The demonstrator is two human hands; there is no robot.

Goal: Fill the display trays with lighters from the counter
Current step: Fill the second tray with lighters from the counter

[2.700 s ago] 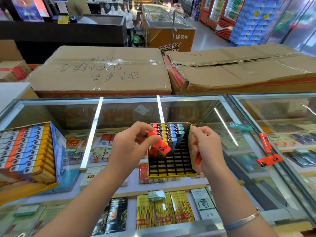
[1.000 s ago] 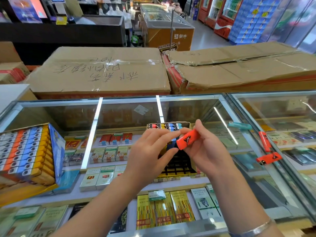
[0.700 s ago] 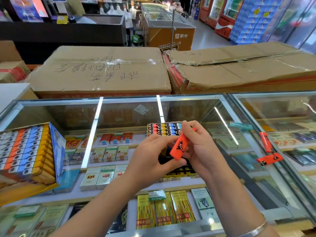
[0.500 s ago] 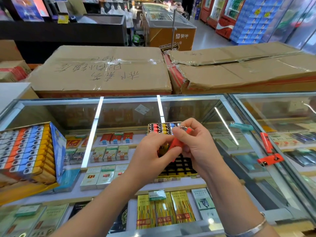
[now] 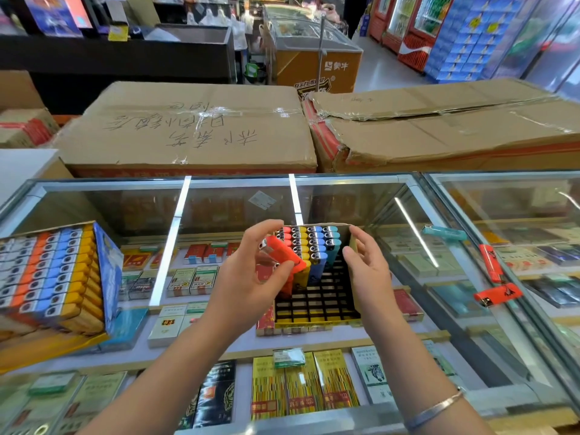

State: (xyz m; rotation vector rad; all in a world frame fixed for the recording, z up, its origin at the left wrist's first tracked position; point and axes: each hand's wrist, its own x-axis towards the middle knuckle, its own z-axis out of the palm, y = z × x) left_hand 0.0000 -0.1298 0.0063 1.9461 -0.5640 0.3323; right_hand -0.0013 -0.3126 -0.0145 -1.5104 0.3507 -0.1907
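Note:
A cardboard display tray [image 5: 317, 309] with a black grid stands on the glass counter, its far rows filled with red, yellow and blue lighters. My left hand [image 5: 248, 277] pinches an orange lighter [image 5: 282, 251], tilted, over the tray's left side. At the tray's right wall, my right hand [image 5: 367, 271] rests with relaxed fingers and holds nothing. Loose lighters lie on the counter at the right: one teal [image 5: 444, 232], two orange [image 5: 489, 262] [image 5: 497, 293].
A full tray of lighters [image 5: 53, 277] stands tilted at the left on the glass counter [image 5: 219, 346]. Large cardboard boxes [image 5: 194, 130] line the counter's far side. Cigarette packs show under the glass.
The orange lighter passed from my right hand to my left hand. My hands have drawn apart, and my right hand now rests at the tray's right wall.

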